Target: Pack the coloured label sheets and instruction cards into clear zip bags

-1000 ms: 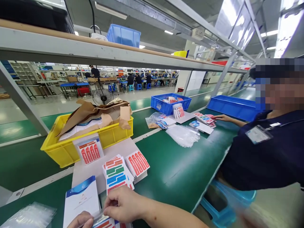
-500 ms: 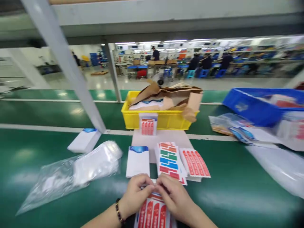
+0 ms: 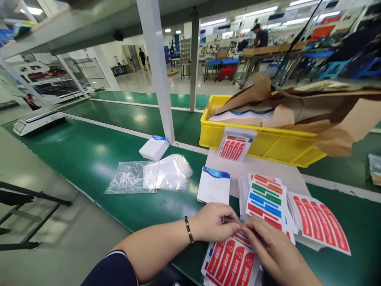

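Observation:
My left hand (image 3: 214,223), with a beaded bracelet on its wrist, pinches the top edge of a clear plastic bag of sticker sheets (image 3: 230,263). My right hand (image 3: 269,243) pinches that same edge, its fingertips touching the left ones. Red arched labels show through the bag; fingers hide the opening. Just beyond the hands lies a stack of white booklets (image 3: 213,186) with blue tops. To the right are multicoloured sticker sheets (image 3: 266,200) and a fanned pile of red sticker sheets (image 3: 320,220).
A filled bag (image 3: 235,147) leans on a yellow bin (image 3: 262,143) holding brown paper. Clear plastic bags (image 3: 166,174) and a white booklet stack (image 3: 154,149) lie left on the green bench (image 3: 98,147). A white post (image 3: 157,75) rises behind them. People work in the background.
The camera view has swung left, so the bench things appear further right and the bench's left end shows. Both hands keep pinching the bag's top edge.

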Motion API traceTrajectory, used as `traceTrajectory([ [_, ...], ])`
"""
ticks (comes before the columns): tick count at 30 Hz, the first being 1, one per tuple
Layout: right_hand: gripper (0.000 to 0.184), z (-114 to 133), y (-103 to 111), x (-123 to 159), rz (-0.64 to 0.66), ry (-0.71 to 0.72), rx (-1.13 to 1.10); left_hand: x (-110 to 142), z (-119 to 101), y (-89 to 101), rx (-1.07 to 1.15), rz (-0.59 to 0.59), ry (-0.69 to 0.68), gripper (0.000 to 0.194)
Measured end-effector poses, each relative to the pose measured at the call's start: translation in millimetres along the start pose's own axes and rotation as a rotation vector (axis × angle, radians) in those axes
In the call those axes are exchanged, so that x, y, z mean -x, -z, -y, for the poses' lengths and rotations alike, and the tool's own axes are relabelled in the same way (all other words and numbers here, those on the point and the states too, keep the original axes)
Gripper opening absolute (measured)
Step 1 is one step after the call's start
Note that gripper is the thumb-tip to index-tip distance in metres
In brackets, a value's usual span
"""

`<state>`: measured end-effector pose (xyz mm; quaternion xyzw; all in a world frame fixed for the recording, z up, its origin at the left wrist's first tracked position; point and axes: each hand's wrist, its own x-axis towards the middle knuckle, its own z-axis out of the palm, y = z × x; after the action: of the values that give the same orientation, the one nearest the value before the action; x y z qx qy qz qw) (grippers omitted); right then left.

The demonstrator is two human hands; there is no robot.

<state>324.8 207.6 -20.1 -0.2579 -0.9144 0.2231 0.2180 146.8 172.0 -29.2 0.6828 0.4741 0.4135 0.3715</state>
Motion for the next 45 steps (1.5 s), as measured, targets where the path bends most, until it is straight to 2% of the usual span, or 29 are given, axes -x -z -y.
traceTrajectory([
  [4, 0.013, -0.3, 0.9, -3.4, -0.025, 0.071, 0.163, -1.0, 1.2, 9.4, -0.275, 0.105, -0.065, 0.01],
  [9, 0.016, -2.2, -0.5, -5.7, -0.069, -0.025, 0.438, -1.7, 4.9, 11.1, -0.591, 0.155, -0.079, 0.012],
  [12, 0.035, -10.0, 2.1, -2.3, -0.134, -0.103, 0.555, -1.4, 10.9, 6.3, -0.676, 0.163, -0.05, 0.014],
  [15, 0.054, -24.8, 6.0, 3.1, -0.124, -0.168, 0.628, -2.5, 15.1, 2.6, -0.733, 0.127, -0.068, 0.017],
  [17, 0.052, -35.2, 8.8, 6.4, -0.088, -0.173, 0.616, -2.3, 11.6, 1.1, -0.76, 0.064, -0.111, 0.019],
  [19, 0.041, -43.1, 11.8, 9.0, -0.062, -0.146, 0.566, 1.7, 1.5, -1.8, -0.769, 0.03, -0.186, 0.025],
  [21, 0.035, -48.0, 14.8, 10.5, -0.067, -0.116, 0.516, 10.9, -11.8, -8.8, -0.779, 0.094, -0.267, 0.036],
  [23, 0.035, -50.8, 17.1, 11.1, -0.083, -0.091, 0.48, 24.3, -22.1, -20.4, -0.796, 0.238, -0.299, 0.051],
  [25, 0.036, -52.8, 18.4, 11.0, -0.102, -0.072, 0.449, 38.0, -25.2, -34.5, -0.807, 0.37, -0.242, 0.071],
  [27, 0.035, -54.2, 18.2, 10.8, -0.114, -0.066, 0.419, 47.8, -21.7, -47.2, -0.812, 0.428, -0.138, 0.082],
  [30, 0.04, -53.8, 15.9, 10.4, -0.128, -0.079, 0.392, 52.2, -14.5, -58.5, -0.833, 0.435, -0.029, 0.083],
  [33, 0.045, -48.3, 15.0, 8.4, -0.159, -0.079, 0.404, 49.8, -14.5, -62.4, -0.848, 0.442, 0.001, 0.082],
  [35, 0.037, -40.4, 16.7, 5.5, -0.223, -0.065, 0.411, 49.0, -18.0, -64.2, -0.852, 0.444, 0.012, 0.082],
  [38, 0.019, -20.4, 19.2, 1.3, -0.353, -0.002, 0.361, 51.9, -23.5, -65.8, -0.829, 0.434, 0.016, 0.084],
  [40, 0.016, -3.1, 16.6, 1.3, -0.357, 0.07, 0.308, 54.8, -24.4, -60.5, -0.78, 0.379, 0.004, 0.079],
  [42, 0.016, 13.7, 8.9, 3.9, -0.293, 0.146, 0.287, 55.1, -21.5, -44.1, -0.746, 0.209, -0.004, 0.058],
  [45, 0.017, 31.5, -7.1, 7.7, -0.19, 0.237, 0.271, 46.1, -10.2, 5.7, -0.795, -0.117, 0.075, 0.028],
])
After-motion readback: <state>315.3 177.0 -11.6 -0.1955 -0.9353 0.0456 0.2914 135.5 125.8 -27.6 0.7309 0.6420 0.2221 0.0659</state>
